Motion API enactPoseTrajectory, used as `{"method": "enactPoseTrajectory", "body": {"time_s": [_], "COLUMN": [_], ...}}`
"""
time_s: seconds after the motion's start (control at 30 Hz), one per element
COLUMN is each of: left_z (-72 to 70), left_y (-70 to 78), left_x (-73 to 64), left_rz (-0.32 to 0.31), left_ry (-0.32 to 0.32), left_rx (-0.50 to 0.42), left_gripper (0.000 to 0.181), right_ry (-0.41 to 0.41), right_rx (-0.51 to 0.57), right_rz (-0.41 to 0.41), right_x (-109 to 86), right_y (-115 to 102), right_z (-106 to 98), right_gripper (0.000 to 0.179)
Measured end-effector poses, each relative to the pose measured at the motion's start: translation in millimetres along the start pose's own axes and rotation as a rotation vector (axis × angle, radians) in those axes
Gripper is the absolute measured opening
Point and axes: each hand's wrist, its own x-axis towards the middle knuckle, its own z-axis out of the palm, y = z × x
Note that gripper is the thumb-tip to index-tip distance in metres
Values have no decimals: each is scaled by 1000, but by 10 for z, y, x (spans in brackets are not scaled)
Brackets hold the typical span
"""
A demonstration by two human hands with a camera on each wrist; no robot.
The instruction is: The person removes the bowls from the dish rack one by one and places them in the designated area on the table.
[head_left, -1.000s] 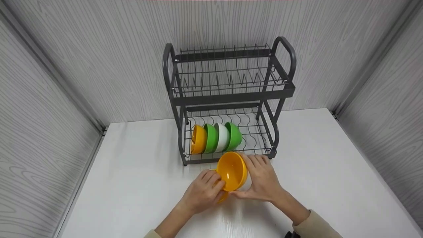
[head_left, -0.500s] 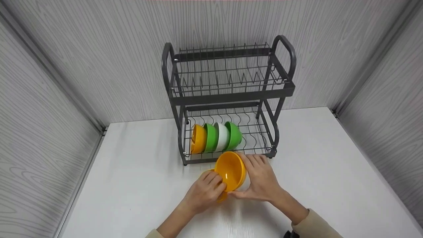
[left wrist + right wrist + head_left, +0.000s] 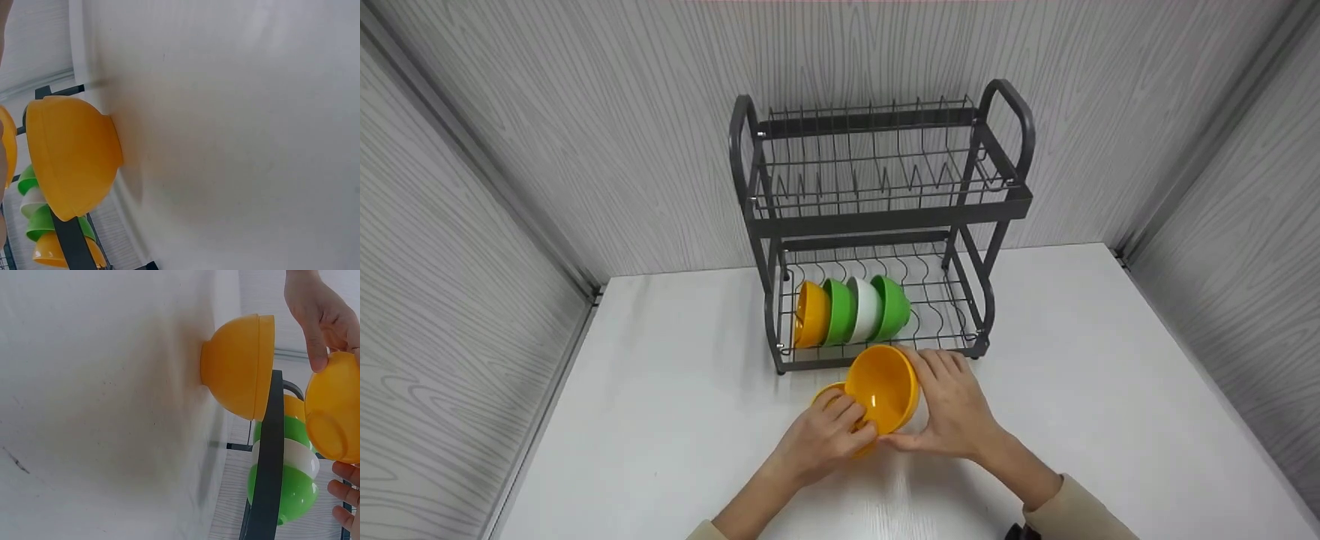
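Both hands hold an orange bowl (image 3: 889, 379) in front of the dish rack, its opening tilted toward the head camera. My left hand (image 3: 826, 439) pinches its left rim, fingers curled over the edge. On the other side my right hand (image 3: 952, 409) grips the bowl, thumb low and fingers up along the outer wall. In the right wrist view the outside of this held bowl (image 3: 334, 402) shows between the hands. A second orange bowl (image 3: 76, 157) stands upright on the table below, apart from the held one; the left hand and held bowl mostly hide it in the head view.
A dark two-tier dish rack (image 3: 885, 221) stands behind the hands. On its lower tier several bowls lean on edge in a row: an orange bowl (image 3: 814, 315), green ones and a white bowl (image 3: 866, 309). Grey wood-grain panels (image 3: 645, 150) enclose the white table (image 3: 675, 405).
The held bowl has shifted slightly left with the left hand's fingers still on its rim. More of the lower bowl's rim shows at the left. The right hand has hardly moved.
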Motion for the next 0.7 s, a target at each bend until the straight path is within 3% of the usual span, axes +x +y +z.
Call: {"method": "enactPoseTrajectory", "body": {"time_s": [0.27,0.53,0.7], "left_z": [-35,-70,-94], "left_y": [-9,-34,-54], "left_x": [-7,0,-1], "left_rz": [3,16,25], "left_ry": [-15,-19,-37], "left_rx": [-9,15,19], "left_gripper": [6,18,10], "right_ry": [-22,-34,-37], "right_rx": [-14,-22,-40], "right_rz": [-6,-26,-40], "right_x": [-6,11,21], "right_y": [8,9,10], "right_z": [-14,-40,-46], "right_gripper": [117,119,120]}}
